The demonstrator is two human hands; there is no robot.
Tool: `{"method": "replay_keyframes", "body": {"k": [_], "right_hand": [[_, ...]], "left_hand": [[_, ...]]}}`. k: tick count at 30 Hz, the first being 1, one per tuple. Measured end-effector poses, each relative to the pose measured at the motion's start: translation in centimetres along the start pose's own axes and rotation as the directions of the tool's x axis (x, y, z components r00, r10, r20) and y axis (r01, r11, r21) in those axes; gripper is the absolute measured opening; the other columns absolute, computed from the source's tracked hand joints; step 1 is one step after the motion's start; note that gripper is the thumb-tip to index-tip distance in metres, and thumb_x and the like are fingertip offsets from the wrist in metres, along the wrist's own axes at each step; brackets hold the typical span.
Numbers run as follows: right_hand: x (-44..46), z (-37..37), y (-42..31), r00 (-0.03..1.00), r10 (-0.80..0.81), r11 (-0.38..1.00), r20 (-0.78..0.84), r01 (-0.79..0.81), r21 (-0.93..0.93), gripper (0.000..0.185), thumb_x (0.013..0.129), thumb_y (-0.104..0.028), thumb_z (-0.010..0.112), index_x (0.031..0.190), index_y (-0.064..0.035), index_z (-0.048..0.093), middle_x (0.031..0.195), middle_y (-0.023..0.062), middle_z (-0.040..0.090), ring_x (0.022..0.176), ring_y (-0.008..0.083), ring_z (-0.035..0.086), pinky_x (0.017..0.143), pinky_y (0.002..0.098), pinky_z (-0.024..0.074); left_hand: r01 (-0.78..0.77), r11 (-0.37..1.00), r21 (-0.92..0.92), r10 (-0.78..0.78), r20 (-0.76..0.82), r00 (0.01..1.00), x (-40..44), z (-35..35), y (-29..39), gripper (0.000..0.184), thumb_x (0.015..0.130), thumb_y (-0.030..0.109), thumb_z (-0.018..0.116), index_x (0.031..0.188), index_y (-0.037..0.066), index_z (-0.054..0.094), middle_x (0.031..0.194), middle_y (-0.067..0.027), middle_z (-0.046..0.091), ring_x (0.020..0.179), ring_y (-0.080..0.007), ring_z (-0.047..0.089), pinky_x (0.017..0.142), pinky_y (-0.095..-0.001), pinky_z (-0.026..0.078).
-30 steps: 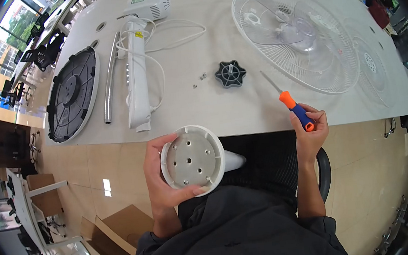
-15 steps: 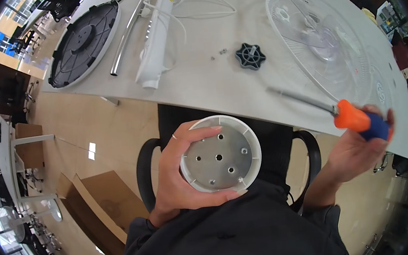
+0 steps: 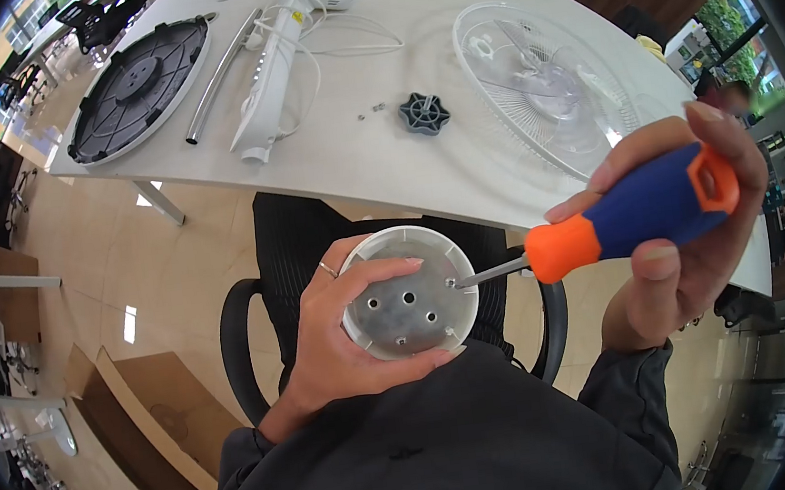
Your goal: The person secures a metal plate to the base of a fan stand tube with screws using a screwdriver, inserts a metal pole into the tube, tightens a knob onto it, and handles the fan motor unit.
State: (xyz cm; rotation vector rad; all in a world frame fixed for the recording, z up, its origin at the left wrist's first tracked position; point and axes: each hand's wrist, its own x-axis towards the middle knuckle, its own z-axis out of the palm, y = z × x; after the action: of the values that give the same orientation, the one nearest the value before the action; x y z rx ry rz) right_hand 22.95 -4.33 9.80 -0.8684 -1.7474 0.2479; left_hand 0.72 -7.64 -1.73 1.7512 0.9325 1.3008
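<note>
My left hand is wrapped round a white round plastic cup-shaped part, its thumb and fingers on opposite sides of the rim. Inside the rim sits a metal plate with several holes, facing up at me. In my right hand is a screwdriver with an orange and blue handle, held between fingers and palm, the thumb standing a little off it. Its shaft points left, and the tip meets the plate at a hole or screw near the right edge; which one I cannot tell.
On the white table lie a dark round base, a chrome tube, a white fan column with cable, a black star-shaped knob, small screws and a clear fan guard. A black chair and cardboard box stand below.
My right hand has brought the screwdriver inward, from over the table edge to the metal plate. The left hand keeps its hold on the round part. The view has shifted somewhat to the right.
</note>
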Motion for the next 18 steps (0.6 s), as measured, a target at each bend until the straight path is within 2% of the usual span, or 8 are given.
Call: {"method": "replay_keyframes", "body": {"k": [1,11,13,14,15,16,17,18], "right_hand": [[0.2,-0.6,0.6,0.998,-0.034,0.999,0.054,0.034,0.008,0.075,0.089,-0.049,0.067,0.138,-0.0017,0.036,0.088,0.0157,0.062,0.062,0.0215,0.069,0.061,0.0254,0.0566],[1.2,-0.1,1.3,0.985,-0.087,0.996,0.148,0.081,0.045,0.073,0.088,-0.043,0.069,0.138,-0.0019,0.036,0.086,0.0155,0.063,0.063,0.0211,0.069,0.058,0.0272,0.0577],[2.0,-0.2,2.0,0.922,-0.277,0.949,0.27,0.217,0.231,0.07,0.087,-0.034,0.07,0.138,-0.0004,0.036,0.087,0.018,0.064,0.064,0.0236,0.069,0.058,0.0293,0.0577],[3.0,0.0,2.4,0.923,-0.276,0.949,0.268,0.217,0.229,0.07,0.087,-0.034,0.07,0.138,-0.0004,0.036,0.087,0.018,0.064,0.064,0.0236,0.069,0.058,0.0293,0.0577],[4.3,0.2,2.8,0.825,-0.4,0.883,0.399,0.231,0.408,0.069,0.085,-0.03,0.071,0.137,0.0007,0.037,0.089,0.0203,0.064,0.066,0.0255,0.07,0.058,0.031,0.0579],[5.3,0.3,3.2,0.695,-0.529,0.794,0.488,0.203,0.573,0.069,0.084,-0.025,0.072,0.137,0.0019,0.038,0.091,0.0226,0.065,0.067,0.0274,0.07,0.058,0.0326,0.0581],[5.7,0.0,3.6,0.65,-0.521,0.777,0.554,0.093,0.622,0.07,0.077,-0.012,0.076,0.135,0.0051,0.04,0.094,0.0265,0.066,0.072,0.0313,0.071,0.062,0.0354,0.0587],[5.5,0.7,3.4,0.65,-0.521,0.78,0.554,0.098,0.618,0.07,0.077,-0.012,0.076,0.135,0.0051,0.04,0.094,0.0265,0.066,0.072,0.0313,0.071,0.062,0.0354,0.0587]], "left_hand": [[0.007,1.0,0.014,-0.007,0.003,1.0,0.1,0.0,0.0,0.067,0.053,0.022,0.093,0.113,0.008,0.067,0.118,-0.017,0.061,0.109,-0.0288,0.061,0.091,-0.0369,0.051],[0.014,1.0,0.002,-0.014,-0.005,1.0,0.2,-0.1,-0.4,0.068,0.053,0.023,0.093,0.113,0.007,0.067,0.117,-0.0168,0.061,0.109,-0.0279,0.061,0.091,-0.0365,0.051],[0.011,1.0,0.01,-0.011,0.004,1.0,0.2,0.0,-0.4,0.068,0.053,0.023,0.093,0.113,0.007,0.067,0.117,-0.0164,0.062,0.11,-0.0278,0.06,0.091,-0.0365,0.051],[0.004,1.0,0.017,-0.004,0.015,1.0,0.2,0.0,-0.4,0.068,0.052,0.023,0.093,0.113,0.007,0.067,0.117,-0.0161,0.062,0.11,-0.0276,0.06,0.092,-0.0365,0.051],[0.001,1.0,0.018,-0.002,0.018,1.0,0.2,0.1,-0.3,0.068,0.052,0.023,0.093,0.113,0.007,0.067,0.117,-0.0161,0.062,0.11,-0.0276,0.06,0.092,-0.0365,0.051],[-0.008,1.0,0.017,0.008,0.021,1.0,0.2,0.2,-0.4,0.068,0.052,0.023,0.093,0.113,0.007,0.067,0.116,-0.0159,0.063,0.111,-0.0275,0.06,0.092,-0.0365,0.051],[-0.019,1.0,0.015,0.019,0.024,1.0,0.2,0.4,-0.4,0.068,0.052,0.023,0.093,0.113,0.007,0.067,0.116,-0.0157,0.063,0.111,-0.0274,0.059,0.092,-0.0365,0.051],[-0.026,1.0,0.013,0.026,0.027,0.999,0.2,0.5,-0.4,0.068,0.052,0.023,0.093,0.113,0.007,0.067,0.116,-0.0157,0.063,0.111,-0.0274,0.059,0.092,-0.0365,0.051]]}}
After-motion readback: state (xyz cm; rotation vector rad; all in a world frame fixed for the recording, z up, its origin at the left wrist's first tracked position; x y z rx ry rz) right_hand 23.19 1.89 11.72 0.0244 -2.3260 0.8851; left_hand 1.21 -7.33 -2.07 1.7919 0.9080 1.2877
